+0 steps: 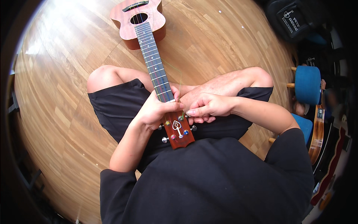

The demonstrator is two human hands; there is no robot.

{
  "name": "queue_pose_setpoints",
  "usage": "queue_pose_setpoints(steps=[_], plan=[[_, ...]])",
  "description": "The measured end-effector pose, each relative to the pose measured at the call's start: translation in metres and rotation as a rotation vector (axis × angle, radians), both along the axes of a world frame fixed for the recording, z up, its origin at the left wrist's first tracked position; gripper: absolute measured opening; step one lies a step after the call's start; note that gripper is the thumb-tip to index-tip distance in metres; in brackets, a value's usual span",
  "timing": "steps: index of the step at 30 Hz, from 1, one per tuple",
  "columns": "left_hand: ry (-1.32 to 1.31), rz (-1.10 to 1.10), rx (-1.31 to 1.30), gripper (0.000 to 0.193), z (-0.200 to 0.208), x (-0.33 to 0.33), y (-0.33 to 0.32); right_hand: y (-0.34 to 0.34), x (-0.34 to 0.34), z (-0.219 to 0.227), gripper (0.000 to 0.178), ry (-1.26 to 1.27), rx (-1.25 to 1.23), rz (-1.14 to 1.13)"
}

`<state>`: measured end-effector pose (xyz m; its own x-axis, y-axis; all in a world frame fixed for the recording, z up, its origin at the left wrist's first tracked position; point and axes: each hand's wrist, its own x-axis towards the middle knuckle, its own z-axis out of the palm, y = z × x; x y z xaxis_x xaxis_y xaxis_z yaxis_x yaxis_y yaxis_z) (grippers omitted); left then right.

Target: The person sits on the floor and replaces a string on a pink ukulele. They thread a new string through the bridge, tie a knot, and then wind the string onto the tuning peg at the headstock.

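Observation:
A ukulele (159,30) lies lengthwise in front of me, its pinkish-brown body on the floor and its headstock (178,140) close to my torso. My left hand (160,109) is wrapped around the neck just by the nut, thumb across the top. A loose yellow-green string (181,77) bows out to the right of the fretboard (154,63) and runs to the upper right tuning post (181,118). Thumb and fingers of my right hand (210,105) pinch the tuning peg beside that post, mostly covering it. Coloured strings wind on the other posts.
My crossed legs (231,81) lie under the neck on the wooden floor (67,112). To the right are a blue cushioned stool (307,85), a wooden instrument (317,136) on its side and a black bag (294,20). Part of another person shows behind the stool.

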<state>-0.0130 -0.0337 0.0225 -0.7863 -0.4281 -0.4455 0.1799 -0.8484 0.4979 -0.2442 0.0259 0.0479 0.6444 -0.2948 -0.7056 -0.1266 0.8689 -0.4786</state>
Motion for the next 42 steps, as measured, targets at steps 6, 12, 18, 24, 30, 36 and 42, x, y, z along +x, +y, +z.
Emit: queue_pose_setpoints(steps=[6, 12, 18, 24, 30, 36, 42], plan=[[0.000, 0.006, -0.013, 0.027, -0.006, 0.001, 0.001, 0.003, 0.011, -0.002, 0.019, 0.214, -1.696, 0.053], [0.026, 0.024, -0.010, 0.026, -0.008, 0.001, 0.002, -0.003, 0.002, 0.001, 0.025, -0.006, 0.124, -0.078], [-0.023, 0.006, -0.022, 0.026, -0.004, 0.002, 0.003, 0.003, 0.014, -0.003, 0.024, 0.178, -1.681, 0.033], [-0.002, 0.012, -0.025, 0.026, -0.004, 0.000, 0.002, -0.001, 0.001, -0.002, 0.031, -0.006, 0.162, -0.081], [0.000, -0.001, -0.022, 0.027, -0.010, 0.002, 0.002, 0.005, 0.012, 0.004, 0.018, 0.268, -1.712, 0.123], [-0.020, 0.030, -0.064, 0.025, -0.009, 0.001, 0.004, 0.003, 0.011, 0.011, 0.015, 0.228, -1.373, 0.040], [-0.123, -0.013, -0.237, 0.024, -0.001, 0.001, 0.001, 0.004, 0.005, 0.014, 0.019, 0.193, -0.758, 0.024]])
